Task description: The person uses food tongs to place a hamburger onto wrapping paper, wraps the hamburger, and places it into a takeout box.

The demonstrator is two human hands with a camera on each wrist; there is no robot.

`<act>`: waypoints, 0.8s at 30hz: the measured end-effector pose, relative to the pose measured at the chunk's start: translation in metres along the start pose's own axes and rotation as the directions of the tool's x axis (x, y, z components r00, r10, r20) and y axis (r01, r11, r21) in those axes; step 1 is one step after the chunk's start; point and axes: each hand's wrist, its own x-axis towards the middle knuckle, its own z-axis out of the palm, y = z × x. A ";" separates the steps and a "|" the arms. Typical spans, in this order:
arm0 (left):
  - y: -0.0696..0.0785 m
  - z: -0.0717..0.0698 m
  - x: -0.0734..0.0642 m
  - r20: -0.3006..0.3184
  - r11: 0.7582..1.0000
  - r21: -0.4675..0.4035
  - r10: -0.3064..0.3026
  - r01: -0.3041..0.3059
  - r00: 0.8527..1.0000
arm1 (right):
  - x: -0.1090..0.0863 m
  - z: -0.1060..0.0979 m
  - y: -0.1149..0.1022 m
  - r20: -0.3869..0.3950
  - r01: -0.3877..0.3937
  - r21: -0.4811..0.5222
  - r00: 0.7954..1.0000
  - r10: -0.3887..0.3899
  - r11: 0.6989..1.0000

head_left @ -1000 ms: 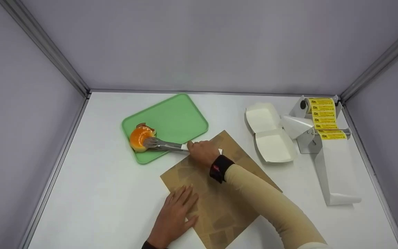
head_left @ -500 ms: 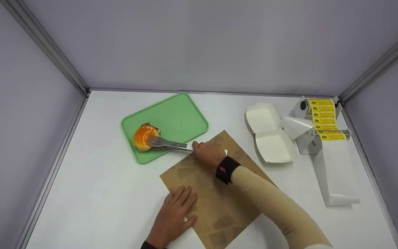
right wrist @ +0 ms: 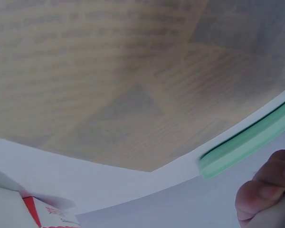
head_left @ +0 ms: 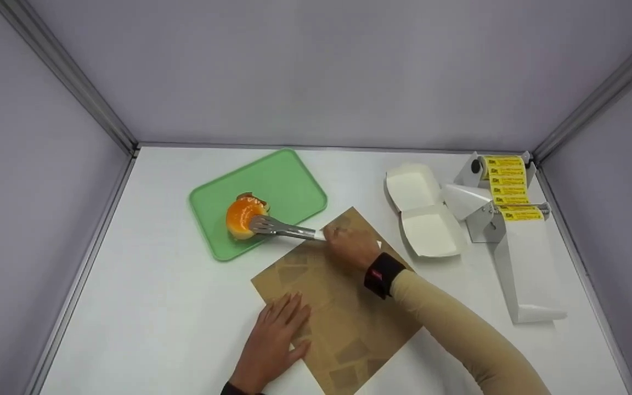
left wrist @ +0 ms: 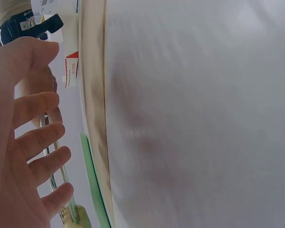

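Observation:
My right hand [head_left: 351, 248] grips the white handle of metal tongs [head_left: 288, 229]. At their far end the tongs hold a burger [head_left: 241, 218] with a glossy orange bun top and a dark filling edge. The burger is over the left part of a green tray [head_left: 294, 181]; whether it touches the tray is hard to tell. My left hand [head_left: 273, 341] lies flat, fingers spread, on the left edge of a brown printed paper sheet [head_left: 343, 312]. In the left wrist view the tongs [left wrist: 62, 173] run down to the bun [left wrist: 84, 218].
An opened white burger box [head_left: 431, 230] stands right of the paper. Further right is a metal label dispenser [head_left: 483, 227] with a roll of yellow labels [head_left: 508, 178] and a long white backing strip [head_left: 535, 274]. Grey walls enclose the table.
My right hand has moved to the right, and the tongs and burger have shifted right over the tray with it. The left hand has stayed on the paper.

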 end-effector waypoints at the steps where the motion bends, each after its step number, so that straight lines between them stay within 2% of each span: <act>1: 0.000 0.000 0.000 0.000 1.000 0.001 0.002 -0.002 1.000 | -0.003 -0.001 0.002 0.002 0.001 0.000 1.000 -0.001 1.000; 8: -0.001 0.002 0.000 -0.026 1.000 0.009 0.023 -0.023 0.999 | -0.028 -0.014 0.015 0.000 -0.006 0.034 1.000 0.006 0.999; 15: -0.001 0.000 0.001 -0.005 1.000 0.004 0.005 -0.005 1.000 | -0.053 -0.026 0.026 -0.016 -0.029 0.001 0.999 0.029 1.000; 21: 0.000 -0.002 0.003 -0.020 1.000 0.005 0.002 -0.002 1.000 | -0.073 -0.033 0.035 -0.044 -0.034 -0.068 0.999 0.031 0.997; 24: 0.001 -0.002 0.004 -0.020 1.000 0.002 0.001 -0.001 1.000 | -0.084 -0.036 0.038 -0.057 -0.049 -0.068 0.997 0.045 0.996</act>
